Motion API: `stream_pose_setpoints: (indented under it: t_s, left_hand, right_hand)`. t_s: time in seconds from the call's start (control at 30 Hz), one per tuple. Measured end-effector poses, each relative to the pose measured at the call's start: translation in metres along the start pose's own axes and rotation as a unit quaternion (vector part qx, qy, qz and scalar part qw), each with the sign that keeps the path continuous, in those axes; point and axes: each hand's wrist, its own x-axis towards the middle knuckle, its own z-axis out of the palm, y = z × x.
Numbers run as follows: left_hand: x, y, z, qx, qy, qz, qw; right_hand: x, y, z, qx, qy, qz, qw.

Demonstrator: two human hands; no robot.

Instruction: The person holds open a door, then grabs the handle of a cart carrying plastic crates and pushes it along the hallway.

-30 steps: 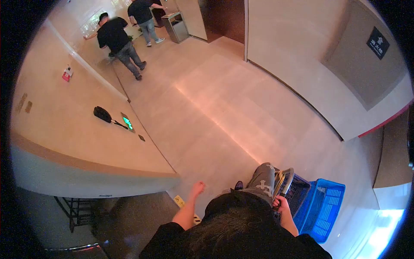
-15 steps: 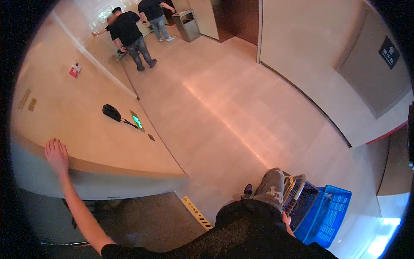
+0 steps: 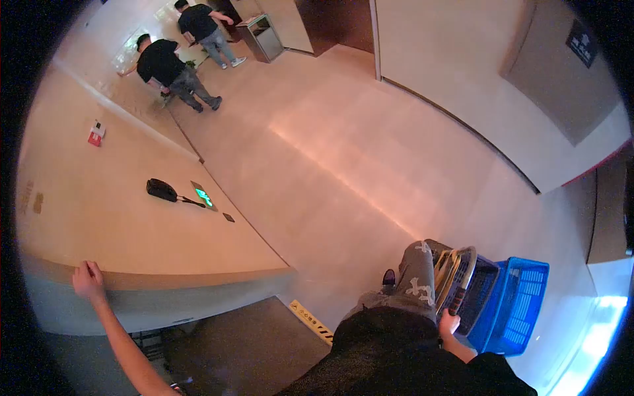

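Observation:
My left hand [image 3: 89, 280] is at the edge of the cream wall [image 3: 125, 278] on the left, fingers curled against it. My right hand [image 3: 449, 323], low beside my leg, is closed around the curved handle [image 3: 462, 286] of a dark plastic basket [image 3: 480, 290]. Inside that basket show several pale, yellowish-edged pieces whose kind I cannot make out. A bright blue plastic crate [image 3: 526, 303] sits right against the dark basket on its outer side. My ripped grey trousers partly hide the basket's near side.
Two people in dark tops, one nearer [image 3: 162, 63] and one farther [image 3: 201, 26], stand ahead near a metal bin [image 3: 263, 41]. A black pouch [image 3: 162, 190] hangs by a lit green sign [image 3: 203, 196]. A yellow warning strip [image 3: 312, 322] borders the dark mat [image 3: 244, 343].
My left hand has gone from fingers spread flat on the wall to curled at its edge. My right hand and the baskets show more fully. The people appear farther left in view.

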Motion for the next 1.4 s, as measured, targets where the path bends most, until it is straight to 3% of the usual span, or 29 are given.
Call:
stream_pose_setpoints:
  t_s: [0.17, 0.27, 0.37, 0.57, 0.77, 1.0, 1.03, 1.1, 1.27, 1.4]
  left_hand:
    - [0.001, 0.019, -0.011, 0.019, -0.001, -0.017, 1.000]
    - [-0.008, 0.000, 0.004, 0.021, -0.111, 0.000, 0.994]
    - [-0.007, 0.008, 0.001, 0.009, -0.128, -0.004, 0.992]
    - [-0.006, 0.025, -0.011, -0.003, -0.014, 0.018, 1.000]
    - [-0.011, 0.015, -0.007, -0.007, -0.109, 0.020, 0.994]
    - [-0.017, 0.023, -0.036, 0.001, -0.100, 0.015, 0.995]
    - [-0.018, 0.022, -0.032, -0.005, -0.096, 0.013, 0.995]
    - [-0.013, 0.019, -0.023, -0.019, -0.072, 0.014, 0.997]
    - [-0.015, 0.025, -0.039, -0.016, -0.053, 0.032, 0.998]
    - [-0.011, 0.024, -0.032, -0.032, -0.028, 0.015, 0.999]
  right_hand:
    - [0.005, 0.000, 0.002, -0.016, 0.011, 0.014, 1.000]
    - [0.004, -0.008, -0.003, -0.012, 0.025, 0.011, 1.000]
    - [0.001, -0.004, 0.002, 0.001, 0.027, 0.002, 1.000]
    - [0.008, 0.003, 0.003, 0.014, 0.016, 0.002, 1.000]
    - [0.004, 0.004, 0.004, 0.034, 0.008, -0.002, 0.999]
    - [0.009, 0.008, 0.036, 0.033, -0.019, 0.012, 0.999]
    - [0.006, 0.006, 0.027, 0.018, 0.008, -0.001, 1.000]
    - [-0.013, -0.017, -0.008, 0.064, -0.032, 0.023, 0.997]
    - [-0.006, 0.002, 0.022, 0.015, 0.015, 0.006, 1.000]
    - [-0.004, 0.005, 0.009, 0.023, -0.033, 0.028, 0.999]
